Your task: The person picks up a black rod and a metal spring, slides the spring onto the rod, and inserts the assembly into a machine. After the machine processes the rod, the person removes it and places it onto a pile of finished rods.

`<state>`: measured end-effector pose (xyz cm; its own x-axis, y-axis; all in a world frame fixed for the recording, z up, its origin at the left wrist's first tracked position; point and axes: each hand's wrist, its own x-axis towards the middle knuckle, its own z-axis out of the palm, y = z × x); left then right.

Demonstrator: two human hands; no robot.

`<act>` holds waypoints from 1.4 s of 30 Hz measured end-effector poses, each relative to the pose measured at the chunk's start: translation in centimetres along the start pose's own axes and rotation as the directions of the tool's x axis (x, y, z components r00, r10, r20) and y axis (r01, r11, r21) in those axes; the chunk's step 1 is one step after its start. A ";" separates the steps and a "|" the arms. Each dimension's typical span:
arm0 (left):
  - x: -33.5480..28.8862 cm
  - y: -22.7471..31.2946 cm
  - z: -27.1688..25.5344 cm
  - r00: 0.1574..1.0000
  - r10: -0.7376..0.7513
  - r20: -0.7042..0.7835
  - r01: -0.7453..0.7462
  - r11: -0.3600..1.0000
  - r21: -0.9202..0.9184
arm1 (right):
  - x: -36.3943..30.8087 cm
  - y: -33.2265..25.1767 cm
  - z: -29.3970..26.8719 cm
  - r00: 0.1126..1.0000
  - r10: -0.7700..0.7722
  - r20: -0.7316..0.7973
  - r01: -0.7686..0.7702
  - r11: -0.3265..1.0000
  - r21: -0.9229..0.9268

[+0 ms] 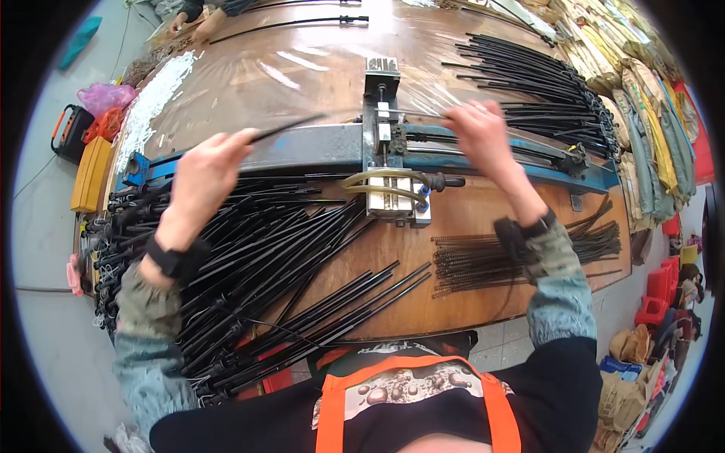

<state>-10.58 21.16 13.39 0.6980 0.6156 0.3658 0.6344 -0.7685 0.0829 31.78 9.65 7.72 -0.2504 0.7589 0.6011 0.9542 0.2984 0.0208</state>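
Observation:
My left hand (pixel 205 175) is closed around a slim black rod (pixel 291 127), whose free end points right toward the machine's middle. My right hand (pixel 482 136) pinches a thin, light metal rod (pixel 415 114), which reaches left to the upright clamp unit (pixel 384 134) of a blue bench machine (pixel 317 145). Whether that rod touches the clamp, I cannot tell. A yellowish hose (pixel 370 178) loops over the near end of the clamp unit. Below my left hand lies a large heap of black rods (pixel 249 234). Dark, thin coil springs (pixel 491 264) lie in a bundle nearer me on the right.
More black rods (pixel 521 75) are stacked at the far right of the wooden table (pixel 393 249). Small white pieces (pixel 155 102) are strewn at the far left. Another person's hand (pixel 204 29) shows at the back left. Fabric bundles (pixel 649 128) stand along the right edge.

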 end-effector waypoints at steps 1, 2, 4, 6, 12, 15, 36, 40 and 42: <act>1.0 1.4 1.1 0.996 -0.016 0.092 0.010 0.998 0.066 | -1.7 1.3 -0.9 0.999 0.038 0.027 -0.037 0.999 -0.027; 1.9 2.5 1.8 0.996 0.073 0.047 -0.072 0.997 -0.008 | -2.9 2.0 -1.8 0.997 0.062 0.047 -0.060 0.997 -0.039; 4.4 3.5 5.1 0.971 0.239 -0.027 -0.240 0.963 -0.118 | -5.4 3.4 -3.0 0.995 0.098 -0.020 -0.099 0.994 -0.039; 6.9 6.2 7.3 0.967 0.253 0.005 -0.248 0.954 -0.170 | -6.2 3.3 -4.7 0.989 0.146 -0.001 -0.146 0.989 -0.038; 6.9 6.6 8.5 0.972 0.222 -0.078 -0.235 0.936 -0.263 | -7.2 3.8 -4.0 0.972 0.233 0.030 -0.234 0.971 0.038; 7.4 6.0 8.9 0.969 0.233 -0.078 -0.245 0.931 -0.272 | -7.2 4.2 -3.5 0.973 0.232 0.012 -0.233 0.971 0.054; 7.9 7.3 9.8 0.993 0.101 0.064 -0.093 0.988 -0.120 | -8.3 -5.0 -3.9 0.992 0.120 -0.033 -0.114 0.984 0.136; 7.6 7.1 10.3 0.989 0.148 0.006 -0.147 0.985 -0.087 | -8.7 -5.8 -2.5 0.980 0.177 0.090 -0.198 0.912 0.360; 7.4 6.9 10.7 0.985 0.171 -0.035 -0.173 0.979 -0.108 | -9.3 -5.8 -1.8 0.970 0.222 0.098 -0.243 0.873 0.423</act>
<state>2.52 22.28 6.78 0.7840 0.4690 0.4067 0.4640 -0.8779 0.1181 28.88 -0.18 3.44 -0.0470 0.8594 0.5092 0.8248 0.3209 -0.4656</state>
